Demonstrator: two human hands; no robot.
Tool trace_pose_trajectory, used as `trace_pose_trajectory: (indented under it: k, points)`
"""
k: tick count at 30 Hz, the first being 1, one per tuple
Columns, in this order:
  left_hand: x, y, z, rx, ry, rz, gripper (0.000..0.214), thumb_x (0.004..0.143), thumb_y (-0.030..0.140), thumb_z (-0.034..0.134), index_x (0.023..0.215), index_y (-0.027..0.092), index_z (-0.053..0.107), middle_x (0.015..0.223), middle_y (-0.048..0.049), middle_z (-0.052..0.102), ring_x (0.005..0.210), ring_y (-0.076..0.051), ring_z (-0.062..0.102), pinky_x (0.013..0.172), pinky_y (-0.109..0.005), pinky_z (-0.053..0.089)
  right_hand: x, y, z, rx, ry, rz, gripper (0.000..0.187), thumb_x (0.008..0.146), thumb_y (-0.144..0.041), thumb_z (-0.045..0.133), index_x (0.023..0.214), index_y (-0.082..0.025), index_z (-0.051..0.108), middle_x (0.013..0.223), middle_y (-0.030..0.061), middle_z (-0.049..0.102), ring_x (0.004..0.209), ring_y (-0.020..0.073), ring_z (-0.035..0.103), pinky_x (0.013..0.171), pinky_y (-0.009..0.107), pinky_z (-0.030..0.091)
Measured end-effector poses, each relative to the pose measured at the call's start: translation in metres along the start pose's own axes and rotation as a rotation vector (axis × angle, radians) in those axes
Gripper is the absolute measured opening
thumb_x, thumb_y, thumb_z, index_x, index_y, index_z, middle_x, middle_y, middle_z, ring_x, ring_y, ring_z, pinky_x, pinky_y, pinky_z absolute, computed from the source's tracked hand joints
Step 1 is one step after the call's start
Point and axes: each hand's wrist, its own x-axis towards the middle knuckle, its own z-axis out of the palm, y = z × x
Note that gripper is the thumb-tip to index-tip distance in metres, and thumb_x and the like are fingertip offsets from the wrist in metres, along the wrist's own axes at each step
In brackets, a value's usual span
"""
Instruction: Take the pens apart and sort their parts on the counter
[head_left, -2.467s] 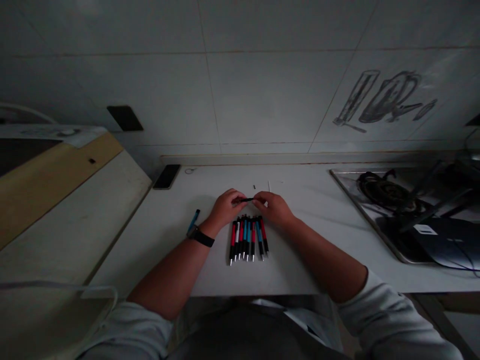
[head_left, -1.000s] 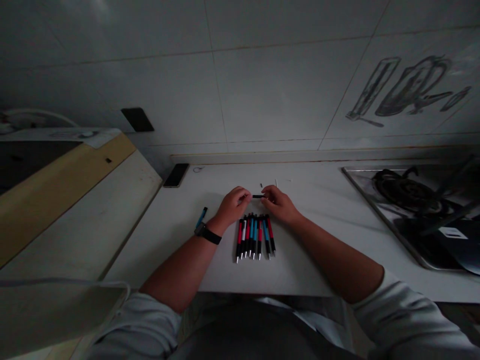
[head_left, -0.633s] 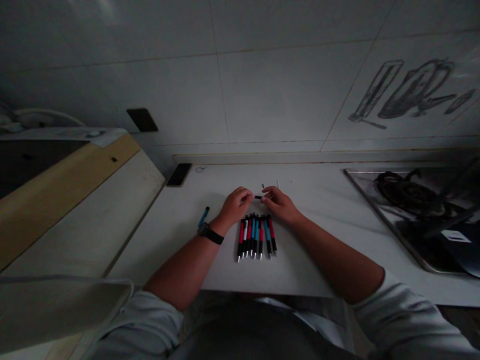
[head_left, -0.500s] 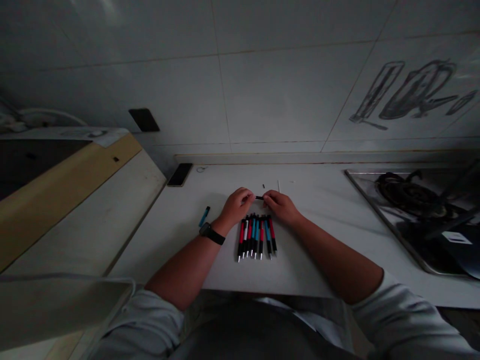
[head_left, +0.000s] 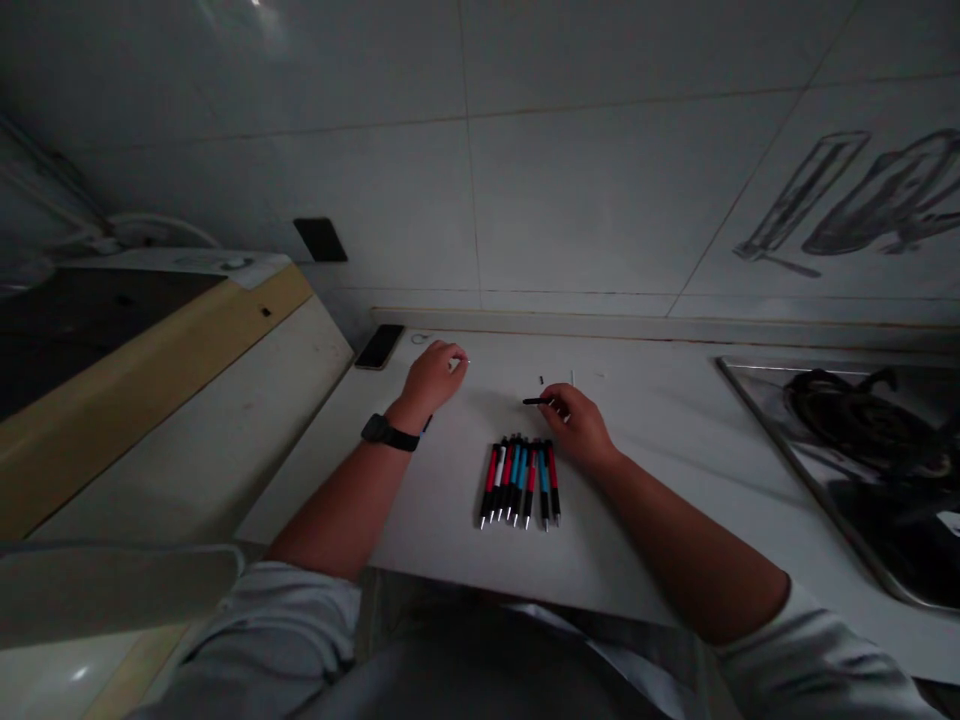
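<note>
Several red, blue and white pens (head_left: 520, 483) lie side by side in a row on the white countertop (head_left: 660, 470). Just behind the row, my right hand (head_left: 579, 432) is closed on a short black pen part (head_left: 535, 401) that sticks out to the left. My left hand (head_left: 434, 372), with a black watch on its wrist, has reached far left and back; its fingers are pinched on something small and pale that I cannot make out. A thin white refill (head_left: 571, 377) and a tiny dark piece (head_left: 541, 380) lie behind my right hand.
A dark phone (head_left: 379, 346) lies at the counter's back left corner. A gas hob (head_left: 862, 440) fills the right side. To the left stands a lower beige and wood surface (head_left: 187, 400). A tiled wall rises behind the counter.
My hands have come apart. The left hand moved left and back toward the phone, away from the black part. The right hand stayed behind the pens, still holding the black part.
</note>
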Motion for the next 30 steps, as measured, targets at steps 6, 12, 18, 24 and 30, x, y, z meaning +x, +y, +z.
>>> trace_pose_trajectory:
  k: [6, 12, 18, 24, 30]
  points:
    - [0.019, -0.045, -0.008, 0.402, -0.204, -0.055, 0.015, 0.094, 0.02, 0.06, 0.098, 0.019, 0.074, 0.11, -0.0128, 0.065, 0.093, -0.026, 0.06, 0.082, -0.038, 0.046, 0.0, -0.001, 0.001, -0.016, -0.062, -0.033, 0.016, 0.094, -0.027, 0.057, 0.109, -0.023, 0.063, 0.098, 0.0064, 0.067, 0.077, 0.0193, 0.062, 0.072, 0.034, 0.051]
    - [0.023, -0.064, 0.004, 0.484, -0.344, -0.071, 0.022, 0.094, 0.018, 0.056, 0.103, 0.019, 0.076, 0.112, -0.0149, 0.066, 0.099, -0.028, 0.061, 0.083, -0.038, 0.045, -0.001, 0.001, 0.002, -0.03, -0.075, -0.044, 0.018, 0.094, -0.025, 0.056, 0.111, -0.023, 0.064, 0.103, 0.0069, 0.068, 0.078, 0.0188, 0.062, 0.073, 0.034, 0.052]
    - [0.02, -0.068, 0.013, 0.486, -0.36, -0.057, 0.023, 0.096, 0.02, 0.055, 0.105, 0.02, 0.076, 0.11, -0.0135, 0.067, 0.096, -0.026, 0.062, 0.08, -0.037, 0.045, -0.001, 0.004, 0.004, -0.021, -0.083, -0.059, 0.018, 0.095, -0.025, 0.056, 0.111, -0.023, 0.065, 0.103, 0.0067, 0.068, 0.08, 0.019, 0.062, 0.076, 0.034, 0.052]
    - [0.021, -0.059, 0.003, 0.497, -0.342, -0.066, 0.029, 0.092, 0.018, 0.063, 0.119, 0.018, 0.072, 0.118, -0.0173, 0.066, 0.103, -0.032, 0.063, 0.084, -0.041, 0.048, 0.001, 0.004, 0.005, 0.043, -0.071, -0.008, 0.019, 0.096, -0.029, 0.055, 0.111, -0.023, 0.065, 0.102, 0.0064, 0.069, 0.081, 0.0192, 0.063, 0.076, 0.034, 0.051]
    - [0.006, 0.012, 0.002, 0.091, -0.443, 0.399, 0.052, 0.083, 0.023, 0.08, 0.133, 0.026, 0.064, 0.125, -0.0091, 0.068, 0.115, -0.028, 0.063, 0.099, -0.039, 0.048, 0.003, 0.008, 0.008, 0.226, -0.09, 0.129, 0.022, 0.096, -0.035, 0.052, 0.109, -0.023, 0.065, 0.089, 0.003, 0.068, 0.078, 0.019, 0.064, 0.073, 0.032, 0.051]
